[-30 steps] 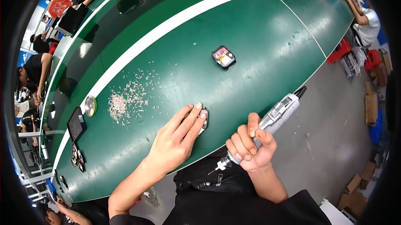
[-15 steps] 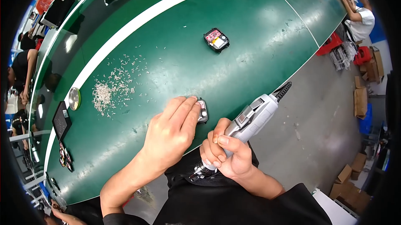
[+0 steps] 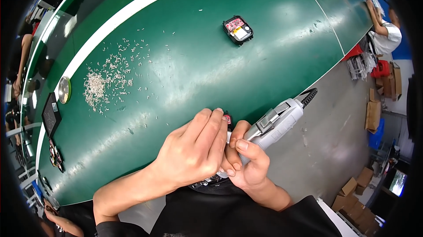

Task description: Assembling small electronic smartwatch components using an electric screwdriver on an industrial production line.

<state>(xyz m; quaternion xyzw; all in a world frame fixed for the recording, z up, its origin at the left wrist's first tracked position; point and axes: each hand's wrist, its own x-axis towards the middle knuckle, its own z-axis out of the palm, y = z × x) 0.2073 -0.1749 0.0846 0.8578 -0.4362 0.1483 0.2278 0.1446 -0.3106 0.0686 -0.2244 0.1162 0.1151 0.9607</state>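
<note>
In my right hand (image 3: pixel 246 162) is a grey electric screwdriver (image 3: pixel 277 122), its corded end pointing to the upper right and its front end low by my lap. My left hand (image 3: pixel 194 146) has its fingers bent and pressed together, right against my right fingers. Its fingertips are hidden, so what they hold, if anything, cannot be seen. Just beyond both hands, a small black-cased device with a red circuit board (image 3: pixel 227 119) shows partly at the table's near edge. A second open black case (image 3: pixel 238 30) with a red board and a pale battery-like block lies farther off.
On the green table (image 3: pixel 185 69) a pile of tiny screw-like pieces (image 3: pixel 94 88) spreads out to the left. A round green-rimmed dish (image 3: pixel 64 90), a black tray (image 3: pixel 51 116) and small dark parts (image 3: pixel 56 158) lie beyond it. Cardboard boxes (image 3: pixel 352 202) stand on the floor at right; another person (image 3: pixel 385 34) works far right.
My left hand has moved right and nearer to me, from beside the small device to against my right hand. The right hand keeps hold of the screwdriver. The whole view has shifted slightly.
</note>
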